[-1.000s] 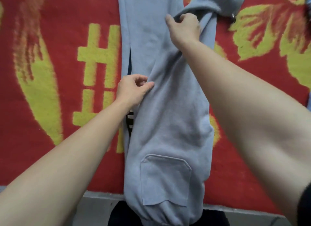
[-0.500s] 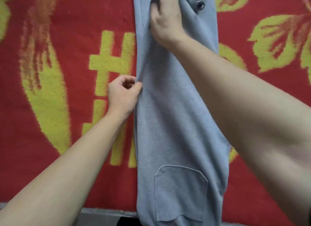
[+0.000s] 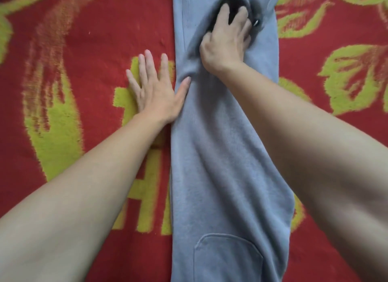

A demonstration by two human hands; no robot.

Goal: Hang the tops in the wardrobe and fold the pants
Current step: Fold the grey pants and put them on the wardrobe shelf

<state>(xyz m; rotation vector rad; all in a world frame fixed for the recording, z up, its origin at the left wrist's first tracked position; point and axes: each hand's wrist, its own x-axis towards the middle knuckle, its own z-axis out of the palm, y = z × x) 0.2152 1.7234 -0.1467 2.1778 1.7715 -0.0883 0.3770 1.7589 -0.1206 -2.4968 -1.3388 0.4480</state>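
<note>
Light grey sweatpants (image 3: 220,166) lie lengthwise down the middle of a red and yellow-green blanket (image 3: 73,40), folded leg over leg, with a patch pocket near the bottom edge of view. My left hand (image 3: 155,90) lies flat with straight fingers on the blanket, its thumb touching the pants' left edge. My right hand (image 3: 227,38) is on the upper part of the pants, fingers curled into a dark opening in the fabric and gripping its edge beside a small metal snap (image 3: 256,22).
The blanket spreads to both sides of the pants, with yellow-green leaf and block patterns (image 3: 352,78). Nothing else lies on it in view.
My left hand has let go of the pants' edge and flattened onto the blanket. My right hand has moved down the pants and curled into the dark opening. The view has shifted closer.
</note>
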